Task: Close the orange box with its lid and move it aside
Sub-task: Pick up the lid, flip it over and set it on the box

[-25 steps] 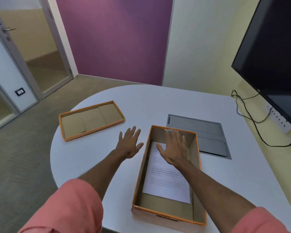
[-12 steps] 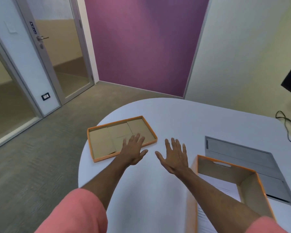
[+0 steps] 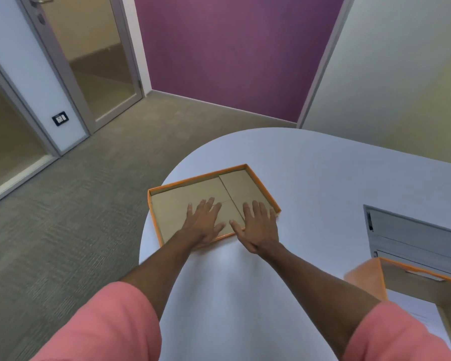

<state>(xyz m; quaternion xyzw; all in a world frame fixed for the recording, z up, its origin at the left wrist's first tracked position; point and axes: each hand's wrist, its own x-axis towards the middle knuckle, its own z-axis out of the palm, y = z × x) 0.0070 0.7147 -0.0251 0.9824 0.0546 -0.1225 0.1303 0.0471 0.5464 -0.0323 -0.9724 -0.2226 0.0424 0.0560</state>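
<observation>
The orange lid [image 3: 193, 188] lies upside down near the left edge of the white table [image 3: 310, 173], its brown cardboard inside facing up. My left hand [image 3: 203, 221] is spread flat over the lid's near middle. My right hand [image 3: 259, 226] is spread flat over the lid's near right corner. Neither hand grips anything. The orange box [image 3: 367, 278] stands open at the right edge of the view, with white paper [image 3: 412, 308] inside; most of it is cut off.
A grey cable hatch [image 3: 414, 235] is set into the table behind the box. The table's rounded edge runs just left of the lid, with carpet floor [image 3: 76, 217] below. Glass doors [image 3: 94, 61] and a purple wall [image 3: 232, 48] stand beyond.
Both hands moved left from the box to the lid and now lie over it. The view swung left, so the box slid to the right edge.
</observation>
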